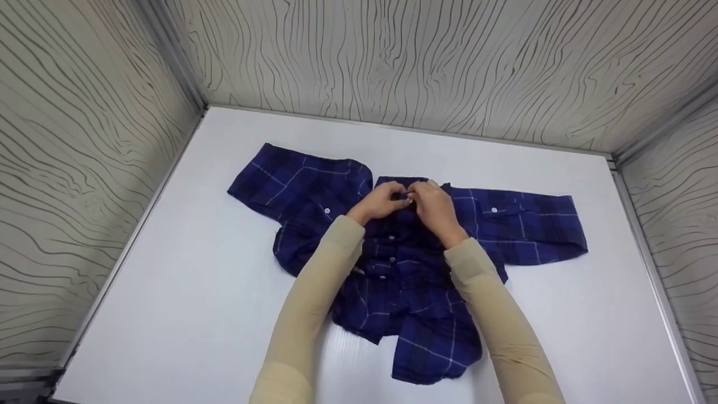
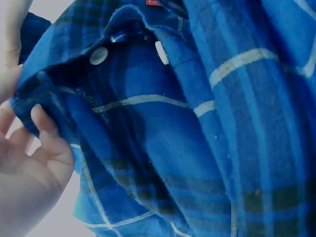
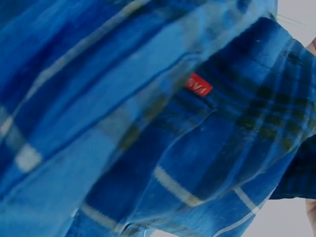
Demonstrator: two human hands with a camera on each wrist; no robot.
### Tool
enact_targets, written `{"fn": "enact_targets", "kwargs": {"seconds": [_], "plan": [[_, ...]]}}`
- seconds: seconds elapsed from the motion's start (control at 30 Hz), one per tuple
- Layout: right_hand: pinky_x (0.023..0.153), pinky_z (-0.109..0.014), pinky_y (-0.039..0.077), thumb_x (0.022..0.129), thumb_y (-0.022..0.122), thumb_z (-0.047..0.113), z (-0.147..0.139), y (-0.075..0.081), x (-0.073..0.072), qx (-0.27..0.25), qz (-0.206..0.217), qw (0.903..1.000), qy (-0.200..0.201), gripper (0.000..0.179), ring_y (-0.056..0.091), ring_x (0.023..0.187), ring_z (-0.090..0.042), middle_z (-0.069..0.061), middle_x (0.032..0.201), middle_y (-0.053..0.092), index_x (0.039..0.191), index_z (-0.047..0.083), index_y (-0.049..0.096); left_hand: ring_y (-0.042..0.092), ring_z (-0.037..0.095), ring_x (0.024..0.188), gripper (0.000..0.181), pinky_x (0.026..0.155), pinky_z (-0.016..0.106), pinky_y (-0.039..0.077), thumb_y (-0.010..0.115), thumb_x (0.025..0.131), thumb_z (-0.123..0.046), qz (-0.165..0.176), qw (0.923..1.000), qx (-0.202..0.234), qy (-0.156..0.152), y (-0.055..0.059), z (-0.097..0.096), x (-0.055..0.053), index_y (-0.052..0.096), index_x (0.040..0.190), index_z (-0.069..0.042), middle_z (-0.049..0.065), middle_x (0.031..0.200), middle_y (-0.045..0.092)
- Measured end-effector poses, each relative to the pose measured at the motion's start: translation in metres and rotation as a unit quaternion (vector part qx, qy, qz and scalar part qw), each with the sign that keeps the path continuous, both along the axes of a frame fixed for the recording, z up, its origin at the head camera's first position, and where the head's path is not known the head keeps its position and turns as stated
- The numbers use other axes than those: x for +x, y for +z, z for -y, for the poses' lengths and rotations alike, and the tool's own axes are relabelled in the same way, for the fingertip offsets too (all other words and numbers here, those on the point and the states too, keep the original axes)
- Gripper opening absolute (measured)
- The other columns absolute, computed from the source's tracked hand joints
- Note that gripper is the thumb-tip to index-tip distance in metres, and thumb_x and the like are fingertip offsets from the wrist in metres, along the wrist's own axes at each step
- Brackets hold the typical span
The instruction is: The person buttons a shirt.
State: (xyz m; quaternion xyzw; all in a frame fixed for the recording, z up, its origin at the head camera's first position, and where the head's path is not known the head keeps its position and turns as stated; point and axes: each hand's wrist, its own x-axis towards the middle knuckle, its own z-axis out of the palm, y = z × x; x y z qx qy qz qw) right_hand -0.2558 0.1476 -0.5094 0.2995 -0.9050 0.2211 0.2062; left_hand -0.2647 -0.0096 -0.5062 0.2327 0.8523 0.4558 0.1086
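A dark blue plaid shirt lies front up, its sleeves spread to both sides. Near the collar, my left hand pinches the front edge of the cloth. Facing it, my right hand pinches the cloth from the other side, and the fingertips of both hands meet. A small white button shows between them. More white buttons run down the front below. In the left wrist view, fingers hold the lifted edge, with a white button beside it. A red label shows inside the shirt in the right wrist view.
The shirt rests on a white table. Wood-grain patterned panels stand behind it and at both sides, with metal framing at the corners. One sleeve reaches toward the right edge, the other toward the back left.
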Motion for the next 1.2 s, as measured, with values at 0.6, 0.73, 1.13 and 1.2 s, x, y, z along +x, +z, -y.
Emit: {"fn": "enact_targets", "kwargs": {"seconds": [0.6,0.73,1.13,1.2], "plan": [[0.09,-0.051,0.033,0.093,0.042,0.015,-0.045,0.0,-0.025,0.068,0.346,0.9351,-0.034,0.048,0.043,0.109,-0.042,-0.029,0.125,0.042,0.138,0.006,0.027,0.054,0.019,0.094,0.025,0.083,0.026,0.04,0.048,0.08,0.004,-0.092,0.9909,-0.098,-0.003,0.005,0.005,-0.003,0.061,0.101,0.001,0.011,0.101,0.061],[0.084,-0.051,0.037,0.091,0.05,0.021,-0.047,0.003,-0.031,0.146,0.349,0.925,-0.031,0.059,0.05,0.1,-0.041,-0.029,0.116,0.048,0.141,0.012,0.021,0.055,0.017,0.091,0.022,0.081,0.026,0.041,0.048,0.081,0.004,-0.106,0.985,-0.132,-0.033,0.001,0.006,-0.006,0.061,0.097,-0.003,0.007,0.098,0.061],[0.06,-0.042,0.039,0.088,0.055,0.017,-0.044,0.015,-0.037,0.133,0.239,0.9614,-0.032,0.015,0.048,0.064,-0.027,-0.011,0.073,0.054,0.084,0.004,0.047,0.056,0.028,0.092,0.023,0.074,0.039,0.046,0.05,0.089,-0.016,-0.056,0.9247,-0.372,0.06,-0.001,0.019,-0.009,0.054,0.111,-0.01,0.013,0.115,0.05],[0.059,-0.041,0.04,0.088,0.055,0.018,-0.045,0.019,-0.037,0.122,0.228,0.965,-0.044,0.015,0.048,0.064,-0.027,-0.011,0.075,0.054,0.085,0.005,0.048,0.057,0.03,0.088,0.024,0.071,0.04,0.047,0.053,0.088,-0.015,-0.033,0.9158,-0.384,0.112,0.001,0.025,-0.01,0.057,0.111,-0.009,0.017,0.121,0.043]]}}
